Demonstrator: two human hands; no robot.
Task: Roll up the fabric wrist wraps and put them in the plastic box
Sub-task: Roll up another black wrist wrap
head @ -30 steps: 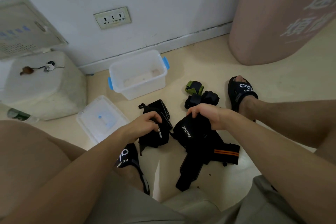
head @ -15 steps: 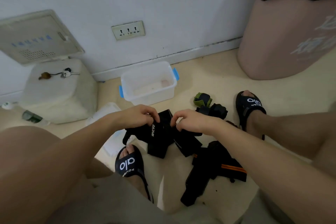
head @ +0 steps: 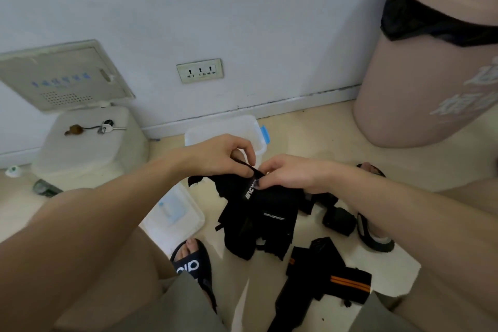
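Fingers of both hands, left hand [head: 221, 155] and right hand [head: 289, 176], pinch the black wrist wrap [head: 256, 213], hiding much of the plastic box [head: 256, 127] behind.

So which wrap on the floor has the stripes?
Look at the cream floor in front of the person, below the two hands. The striped wrist wrap lies nearest the camera, right of the slippered foot. Only it has orange stripes; the others are plain black.

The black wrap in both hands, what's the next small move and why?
Probably start rolling from the pinched top end. Both hands, left and right, pinch the wrap at its top; the rest hangs unrolled, and the box sits open just behind.
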